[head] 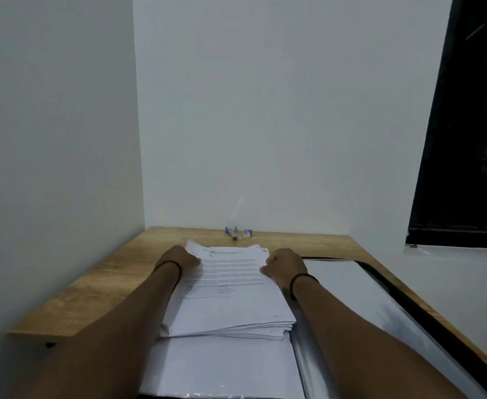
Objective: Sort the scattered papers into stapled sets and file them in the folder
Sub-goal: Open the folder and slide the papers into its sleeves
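Here the stack of papers (230, 295) lies on the open folder (351, 300) on the wooden table (98, 283). The left hand (180, 259) and right hand (287, 267) flank its far end, each grip curled around a side edge. A stapler (233, 233) sits by the wall.

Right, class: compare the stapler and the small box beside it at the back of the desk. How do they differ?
The stapler is long and narrow, lying with one end toward the person; the small box is short and squat. The stapler shows blue and metal grey; the small box is mostly white with some blue. The stapler lies left of the small box. Both rest on the wooden desk near the wall, beyond the paper stack.
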